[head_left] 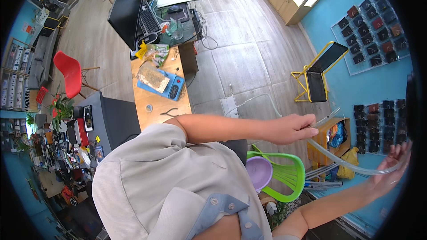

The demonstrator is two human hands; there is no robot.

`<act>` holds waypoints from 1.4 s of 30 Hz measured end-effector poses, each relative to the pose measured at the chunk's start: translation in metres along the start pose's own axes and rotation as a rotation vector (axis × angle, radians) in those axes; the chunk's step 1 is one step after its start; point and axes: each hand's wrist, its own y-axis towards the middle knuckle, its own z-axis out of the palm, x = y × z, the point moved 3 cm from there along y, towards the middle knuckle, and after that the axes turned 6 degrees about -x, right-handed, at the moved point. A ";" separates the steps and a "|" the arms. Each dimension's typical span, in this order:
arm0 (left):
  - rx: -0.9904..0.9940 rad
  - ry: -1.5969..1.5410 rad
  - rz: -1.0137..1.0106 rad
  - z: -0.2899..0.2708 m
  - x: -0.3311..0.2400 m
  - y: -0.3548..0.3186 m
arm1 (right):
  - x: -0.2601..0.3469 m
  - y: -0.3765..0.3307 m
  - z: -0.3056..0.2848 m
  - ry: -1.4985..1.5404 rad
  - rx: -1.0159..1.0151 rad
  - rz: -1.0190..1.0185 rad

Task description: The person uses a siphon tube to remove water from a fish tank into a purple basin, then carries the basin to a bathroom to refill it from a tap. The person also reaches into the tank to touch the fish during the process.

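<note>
Shirt: light beige-grey, short-sleeved, loose fabric with faint creases.
Collar: pale blue contrast band [227, 211] with two round snap studs.
Forearms: bare below sleeves, no watch or bands visible.
Hands: left hand [293, 129], right hand [393, 169], ungloved.

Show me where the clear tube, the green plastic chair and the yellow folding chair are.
clear tube [344, 164], head view, middle of the bent run between both hands.
green plastic chair [291, 175], head view, on its seat.
yellow folding chair [317, 86], head view, on its dark seat.
</note>
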 end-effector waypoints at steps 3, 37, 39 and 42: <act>-0.040 0.252 0.021 -0.010 0.022 0.028 | -0.059 -0.008 0.015 0.094 -0.063 0.152; 1.056 -0.111 -0.443 0.325 0.318 0.553 | -0.250 0.049 -0.355 -1.124 -1.518 -0.015; 1.108 -0.151 -0.577 0.380 0.325 0.568 | -0.241 0.040 -0.373 -1.199 -1.644 -0.043; 1.206 -0.197 -0.588 0.461 0.341 0.573 | -0.230 0.028 -0.407 -1.146 -1.798 -0.111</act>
